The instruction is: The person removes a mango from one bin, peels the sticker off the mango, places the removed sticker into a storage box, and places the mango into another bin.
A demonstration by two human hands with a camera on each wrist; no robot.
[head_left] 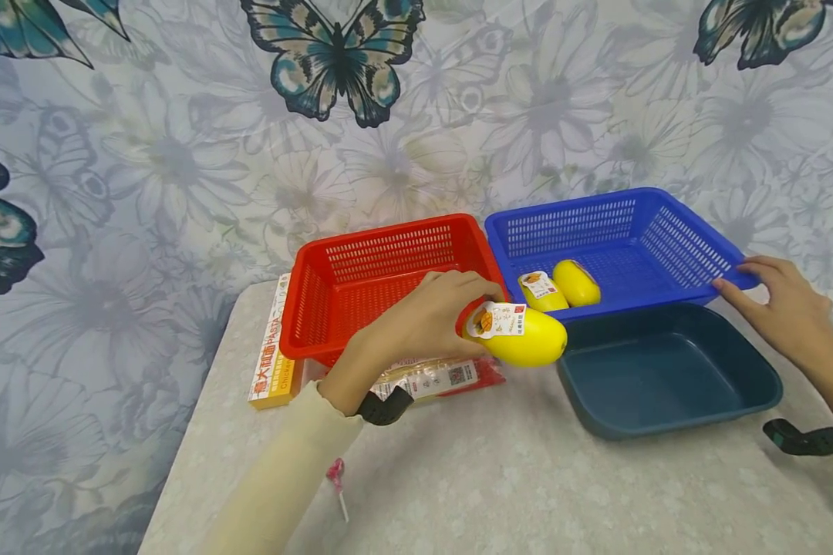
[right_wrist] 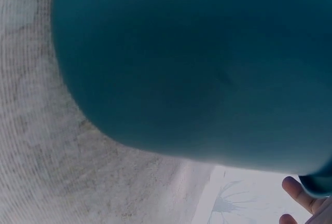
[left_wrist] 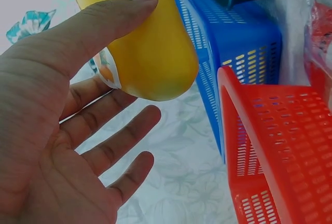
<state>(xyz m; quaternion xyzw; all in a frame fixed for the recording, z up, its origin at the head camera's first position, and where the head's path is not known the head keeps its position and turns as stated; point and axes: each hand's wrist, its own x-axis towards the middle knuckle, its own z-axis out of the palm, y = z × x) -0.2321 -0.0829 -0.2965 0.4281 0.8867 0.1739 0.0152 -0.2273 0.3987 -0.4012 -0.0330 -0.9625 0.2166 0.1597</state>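
Between the thumb and fingers of my left hand (head_left: 430,312) is a yellow mango (head_left: 537,341) with a white label, held above the table by the red basket's right front corner. The left wrist view shows the thumb pressed along the mango (left_wrist: 161,53), with two fingers spread off it. Two more labelled mangoes (head_left: 576,284) lie inside the blue basket (head_left: 614,258), at its left front. My right hand (head_left: 791,308) grips the blue basket's right front corner, thumb on the rim. In the right wrist view only its fingertips (right_wrist: 298,193) show.
A red basket (head_left: 305,308) stands left of the blue one. A dark teal tub (head_left: 655,378) sits in front of the blue basket. A pasta box (head_left: 274,354) and a clear packet (head_left: 458,378) lie by the red basket. A pink lollipop (head_left: 336,474) is nearer the front.
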